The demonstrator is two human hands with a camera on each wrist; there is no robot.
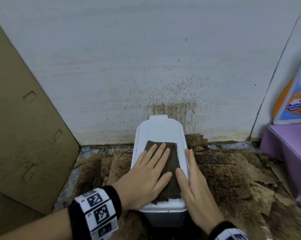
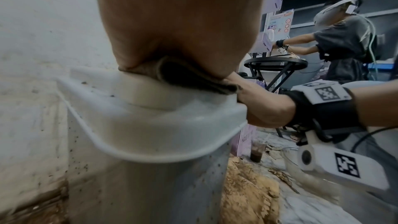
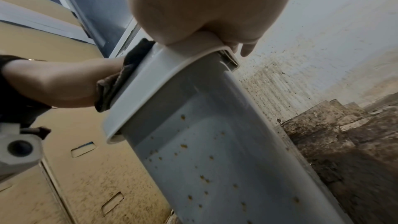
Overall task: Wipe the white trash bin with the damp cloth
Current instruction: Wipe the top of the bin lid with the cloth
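Cardboard panel (image 1: 25,122) leans at far left; left hand (image 1: 146,172) lies flat on the damp cloth (image 1: 170,163), fingers (image 1: 161,151) straight and slightly apart, pressing it onto the lid of the white trash bin (image 1: 159,130). Bin stands on the stained floor (image 1: 232,179) against the spattered wall (image 1: 146,58); brown specks dot its side in the wrist views. Right hand (image 1: 196,184) rests along the lid's right edge, fingers straight and together, thumb touching the cloth; bottle (image 1: 295,94) on purple box (image 1: 288,146) at far right.
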